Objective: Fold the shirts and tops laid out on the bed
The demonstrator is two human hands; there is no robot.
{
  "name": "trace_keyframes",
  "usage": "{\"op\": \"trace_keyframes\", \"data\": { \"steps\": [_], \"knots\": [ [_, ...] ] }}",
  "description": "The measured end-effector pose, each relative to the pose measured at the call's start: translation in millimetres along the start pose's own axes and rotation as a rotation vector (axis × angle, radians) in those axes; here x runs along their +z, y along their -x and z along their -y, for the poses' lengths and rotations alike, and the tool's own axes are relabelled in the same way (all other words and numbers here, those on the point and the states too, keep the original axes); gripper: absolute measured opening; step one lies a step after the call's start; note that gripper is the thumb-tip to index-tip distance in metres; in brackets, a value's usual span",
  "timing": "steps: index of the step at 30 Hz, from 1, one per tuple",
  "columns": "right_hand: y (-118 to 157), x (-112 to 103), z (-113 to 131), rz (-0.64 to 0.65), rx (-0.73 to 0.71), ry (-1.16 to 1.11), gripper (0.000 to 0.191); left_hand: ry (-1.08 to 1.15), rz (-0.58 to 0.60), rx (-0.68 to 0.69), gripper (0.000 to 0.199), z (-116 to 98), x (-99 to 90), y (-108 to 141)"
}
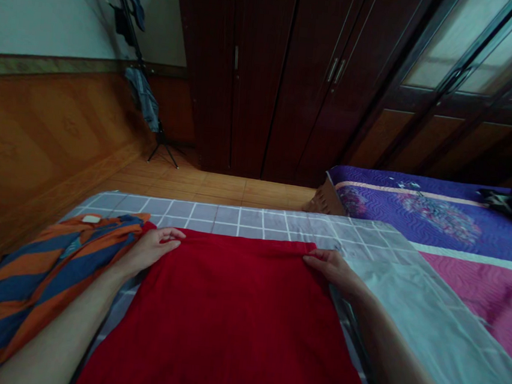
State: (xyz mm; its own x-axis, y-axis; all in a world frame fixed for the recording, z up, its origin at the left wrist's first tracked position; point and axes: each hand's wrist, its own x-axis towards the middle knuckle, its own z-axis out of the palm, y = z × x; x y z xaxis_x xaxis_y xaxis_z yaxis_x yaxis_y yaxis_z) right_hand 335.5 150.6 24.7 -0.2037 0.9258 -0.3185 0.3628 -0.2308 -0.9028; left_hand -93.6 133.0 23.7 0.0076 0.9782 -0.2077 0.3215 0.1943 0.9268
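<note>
A red cloth garment (235, 317) lies spread in front of me, its far edge running straight between my hands; its exact kind is unclear. My left hand (157, 248) pinches the far left corner between thumb and fingers. At the far right corner, my right hand (325, 264) grips the edge in the same way. Under the garment is a grey checked cloth (217, 218). Left of it, beneath my left forearm, rests an orange and blue striped garment (49, 275). A pale mint cloth (433, 330) lies flat to the right, partly behind my right forearm.
A bed with a purple and pink cover (417, 213) stands on the right, beside a brown basket (325, 197). Across the tiled floor (220, 185) rises a dark wooden wardrobe (256, 95). A coat stand (131, 23) with caps and cloth is in the left corner.
</note>
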Motion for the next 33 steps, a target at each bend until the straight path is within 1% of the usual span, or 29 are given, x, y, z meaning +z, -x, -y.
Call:
{"op": "trace_keyframes", "data": {
  "steps": [4, 7, 10, 12, 15, 19, 21, 23, 25, 26, 27, 29, 30, 31, 33],
  "knots": [
    [-2.9, -0.4, -2.4, -0.032, 0.016, -0.026, 0.042, -0.010, -0.060, 0.043, 0.047, -0.6, 4.8, -2.0],
    [-6.9, 1.3, -4.0, -0.138, -0.069, 0.145, 0.041, -0.030, -0.113, 0.105, 0.046, 2.0, 5.9, -4.5],
    [-11.7, 4.9, -6.2, -0.238, -0.136, 0.312, 0.039, -0.221, -0.195, 0.170, 0.037, 8.1, 6.3, -8.4],
    [-12.9, 7.0, -6.6, -0.267, -0.150, 0.358, 0.036, -0.363, -0.242, 0.231, 0.030, 11.2, 6.4, -9.9],
    [-11.4, 8.9, -4.7, -0.304, -0.166, 0.444, 0.035, -0.471, -0.255, 0.300, 0.030, 13.4, 6.5, -10.5],
    [-9.7, 11.1, -1.2, -0.348, -0.167, 0.622, 0.029, -0.635, -0.248, 0.324, 0.027, 15.4, 7.3, -10.0],
    [-8.9, 12.0, 0.5, -0.370, -0.157, 0.713, 0.026, -0.676, -0.257, 0.341, 0.027, 13.8, 9.0, -7.1],
    [-6.4, 12.9, 3.3, -0.406, -0.139, 0.789, 0.025, -0.756, -0.287, 0.432, 0.029, 8.1, 13.2, -1.3],
    [-1.2, 15.6, 7.9, -0.470, -0.126, 0.856, 0.026, -0.845, -0.316, 0.596, 0.030, -0.6, 21.3, 6.5],
    [2.3, 18.4, 11.0, -0.510, -0.151, 0.905, 0.028, -0.877, -0.311, 0.685, 0.029, -5.1, 26.7, 10.5],
    [6.2, 22.6, 14.3, -0.544, -0.207, 0.961, 0.030, -0.897, -0.285, 0.759, 0.029, -8.8, 32.7, 14.0],
    [14.0, 35.8, 20.2, -0.549, -0.396, 1.049, 0.034, -0.920, -0.178, 0.831, 0.029, -12.5, 44.8, 18.8],
    [17.3, 44.2, 22.2, -0.510, -0.502, 1.066, 0.035, -0.948, -0.105, 0.832, 0.030, -11.8, 50.0, 19.9],
    [19.9, 53.1, 23.1, -0.442, -0.590, 1.062, 0.037, -0.987, -0.031, 0.811, 0.032, -9.6, 54.0, 20.1],
    [22.2, 69.0, 21.0, -0.242, -0.684, 1.046, 0.043, -1.071, 0.088, 0.729, 0.040, -2.0, 57.6, 18.8]
  ]
}}
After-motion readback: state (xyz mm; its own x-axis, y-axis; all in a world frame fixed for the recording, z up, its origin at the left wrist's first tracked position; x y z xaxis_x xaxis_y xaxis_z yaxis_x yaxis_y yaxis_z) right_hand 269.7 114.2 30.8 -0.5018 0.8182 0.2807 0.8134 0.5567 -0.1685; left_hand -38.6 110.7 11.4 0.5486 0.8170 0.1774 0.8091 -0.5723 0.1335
